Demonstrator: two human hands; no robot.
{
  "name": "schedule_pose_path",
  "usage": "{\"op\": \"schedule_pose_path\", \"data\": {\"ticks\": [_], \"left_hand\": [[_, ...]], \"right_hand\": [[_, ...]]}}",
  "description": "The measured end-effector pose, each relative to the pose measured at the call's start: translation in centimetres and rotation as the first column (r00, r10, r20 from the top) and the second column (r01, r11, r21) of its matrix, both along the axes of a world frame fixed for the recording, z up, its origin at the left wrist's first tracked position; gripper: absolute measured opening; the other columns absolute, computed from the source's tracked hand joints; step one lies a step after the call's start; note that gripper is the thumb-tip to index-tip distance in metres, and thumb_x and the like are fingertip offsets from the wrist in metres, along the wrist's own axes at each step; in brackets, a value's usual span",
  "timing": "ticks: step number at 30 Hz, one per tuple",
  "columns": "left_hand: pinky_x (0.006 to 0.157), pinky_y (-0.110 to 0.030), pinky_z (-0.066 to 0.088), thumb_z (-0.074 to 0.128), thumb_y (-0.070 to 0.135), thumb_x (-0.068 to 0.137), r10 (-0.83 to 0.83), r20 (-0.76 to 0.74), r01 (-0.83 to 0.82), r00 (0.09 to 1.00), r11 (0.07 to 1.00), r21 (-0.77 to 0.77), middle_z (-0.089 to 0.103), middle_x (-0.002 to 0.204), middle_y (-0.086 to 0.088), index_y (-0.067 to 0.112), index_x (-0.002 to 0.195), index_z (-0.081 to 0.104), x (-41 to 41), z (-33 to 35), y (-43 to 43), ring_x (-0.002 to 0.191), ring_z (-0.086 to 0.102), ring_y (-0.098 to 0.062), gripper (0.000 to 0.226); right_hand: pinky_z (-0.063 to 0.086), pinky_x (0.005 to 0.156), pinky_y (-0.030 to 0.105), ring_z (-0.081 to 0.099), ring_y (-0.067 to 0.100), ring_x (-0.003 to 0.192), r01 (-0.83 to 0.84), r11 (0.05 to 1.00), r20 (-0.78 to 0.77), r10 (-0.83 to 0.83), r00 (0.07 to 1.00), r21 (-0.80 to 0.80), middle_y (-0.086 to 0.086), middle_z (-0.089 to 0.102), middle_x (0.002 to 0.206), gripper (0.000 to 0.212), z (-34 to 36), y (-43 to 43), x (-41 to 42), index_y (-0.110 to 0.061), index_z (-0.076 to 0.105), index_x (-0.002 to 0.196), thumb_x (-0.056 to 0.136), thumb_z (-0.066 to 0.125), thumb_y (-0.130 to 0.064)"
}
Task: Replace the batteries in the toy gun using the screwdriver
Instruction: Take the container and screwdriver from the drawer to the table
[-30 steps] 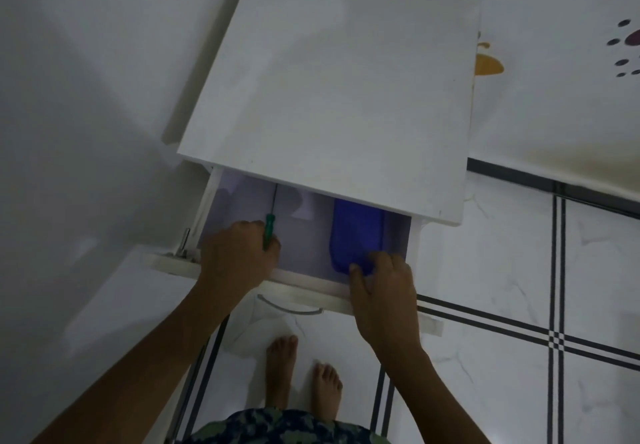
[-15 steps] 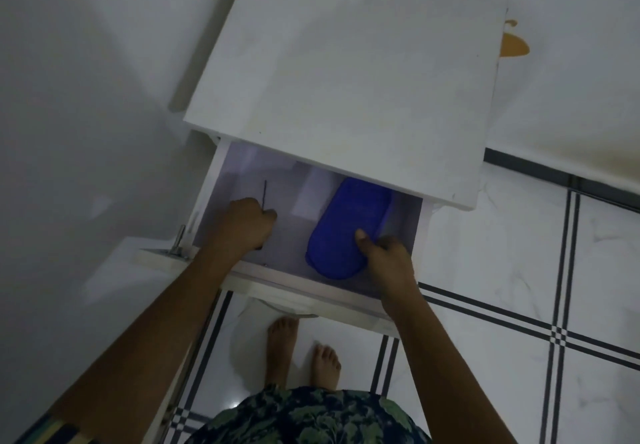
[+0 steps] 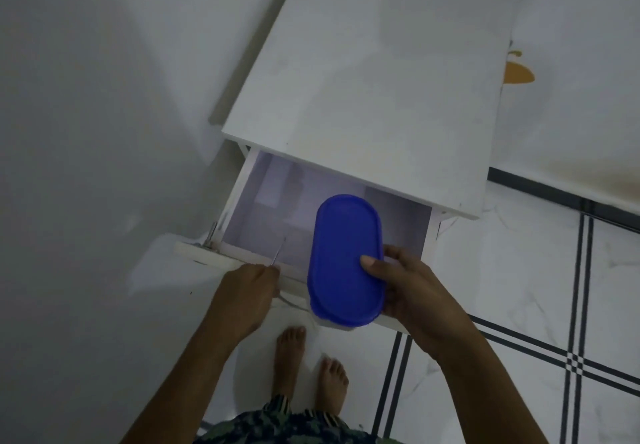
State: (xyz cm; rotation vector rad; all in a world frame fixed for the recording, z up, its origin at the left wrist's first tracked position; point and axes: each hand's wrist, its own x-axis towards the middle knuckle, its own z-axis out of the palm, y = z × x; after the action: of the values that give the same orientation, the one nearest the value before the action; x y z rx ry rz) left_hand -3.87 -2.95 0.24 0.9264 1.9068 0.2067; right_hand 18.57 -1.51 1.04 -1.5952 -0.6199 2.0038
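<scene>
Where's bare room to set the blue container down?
The white cabinet top is bare edge to edge. The open drawer floor is bare left of and behind the blue-lidded container. Crowded: the drawer's front edge, where the left hand holds the screwdriver and the right hand grips the container.

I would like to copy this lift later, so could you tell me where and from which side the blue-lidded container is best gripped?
Grip the blue-lidded container at its near right edge, coming from the right, thumb flat on the lid and fingers under the base, as the right hand does now. The long oval lid is flat and broad, so a thumb seats well there, and the left hand is occupied with the screwdriver.
</scene>
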Motion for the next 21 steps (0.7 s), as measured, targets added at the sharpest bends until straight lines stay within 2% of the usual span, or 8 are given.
{"op": "schedule_pose_path", "data": {"ticks": [2,5,6,8,13,16,19,21], "left_hand": [[0.091,-0.033,0.044,0.044,0.017,0.099,0.08,0.039,-0.083,0.996,0.993,0.079,0.067,0.109,-0.012,0.003,0.098,0.066,0.2,-0.8,-0.7,0.092,0.062,-0.023,0.026],[0.087,-0.027,0.042,0.042,0.017,0.1,0.239,0.148,-0.262,0.96,0.952,0.161,0.065,0.086,0.006,0.007,0.092,0.066,0.8,-1.2,-1.0,0.071,0.051,-0.002,0.028],[0.084,-0.026,0.044,0.041,0.019,0.101,0.27,0.172,-0.301,0.947,0.934,0.194,0.064,0.08,0.007,0.006,0.089,0.068,1.0,-1.5,-1.0,0.071,0.052,-0.003,0.031],[0.078,-0.019,0.044,0.04,0.022,0.101,0.3,0.24,-0.356,0.923,0.903,0.239,0.067,0.084,0.002,0.006,0.095,0.071,1.5,-2.0,-1.2,0.078,0.057,-0.005,0.035],[0.092,-0.027,0.04,0.04,0.024,0.1,0.399,0.417,-0.519,0.817,0.823,0.229,0.064,0.095,0.009,0.028,0.096,0.063,3.6,-2.1,-0.4,0.092,0.057,-0.008,0.024],[0.097,-0.029,0.037,0.037,0.024,0.101,0.369,0.449,-0.504,0.814,0.832,0.23,0.057,0.106,0.006,0.029,0.105,0.055,4.6,-1.7,1.4,0.101,0.052,-0.011,0.019],[0.079,-0.015,0.038,0.036,0.03,0.101,0.294,0.474,-0.459,0.83,0.843,0.28,0.054,0.091,0.016,0.035,0.094,0.055,5.0,-2.1,3.3,0.084,0.05,0.003,0.021],[0.078,-0.012,0.036,0.035,0.032,0.101,0.266,0.476,-0.434,0.838,0.854,0.287,0.052,0.091,0.022,0.035,0.105,0.055,5.0,-2.3,4.6,0.085,0.048,0.008,0.021]], "right_hand": [[0.061,0.073,0.037,0.072,0.028,0.098,0.011,0.998,-0.004,-0.011,1.0,0.057,0.008,0.07,0.116,0.061,0.5,-0.2,-0.1,-0.019,0.051,0.131,0.075,0.071,-0.029],[0.061,0.08,0.043,0.071,0.028,0.101,0.037,0.985,-0.003,-0.037,0.999,0.166,0.004,0.071,0.116,0.061,0.9,0.0,0.0,-0.022,0.05,0.136,0.077,0.068,-0.025],[0.06,0.083,0.045,0.07,0.028,0.102,0.038,0.979,0.003,-0.039,0.999,0.201,0.003,0.071,0.115,0.061,1.1,0.2,0.1,-0.022,0.049,0.137,0.079,0.067,-0.024],[0.057,0.088,0.049,0.069,0.027,0.105,0.047,0.967,0.006,-0.05,0.999,0.25,0.001,0.072,0.115,0.06,1.3,0.5,0.1,-0.021,0.048,0.139,0.082,0.066,-0.021],[0.058,0.088,0.047,0.067,0.027,0.109,0.132,0.945,-0.053,-0.122,0.991,0.299,0.002,0.069,0.121,0.052,1.4,1.4,-0.2,-0.019,0.052,0.138,0.087,0.062,-0.016],[0.057,0.089,0.047,0.067,0.026,0.11,0.191,0.938,-0.053,-0.183,0.982,0.29,0.002,0.069,0.122,0.05,1.2,1.9,-0.3,-0.017,0.054,0.136,0.086,0.062,-0.018],[0.059,0.086,0.043,0.067,0.024,0.109,0.235,0.93,-0.045,-0.232,0.972,0.283,0.001,0.069,0.121,0.051,0.9,2.4,-0.2,-0.017,0.055,0.136,0.085,0.063,-0.018],[0.058,0.088,0.044,0.067,0.025,0.111,0.251,0.927,-0.044,-0.249,0.967,0.277,0.001,0.068,0.122,0.053,0.8,2.6,0.0,-0.017,0.055,0.137,0.085,0.064,-0.019]]}}
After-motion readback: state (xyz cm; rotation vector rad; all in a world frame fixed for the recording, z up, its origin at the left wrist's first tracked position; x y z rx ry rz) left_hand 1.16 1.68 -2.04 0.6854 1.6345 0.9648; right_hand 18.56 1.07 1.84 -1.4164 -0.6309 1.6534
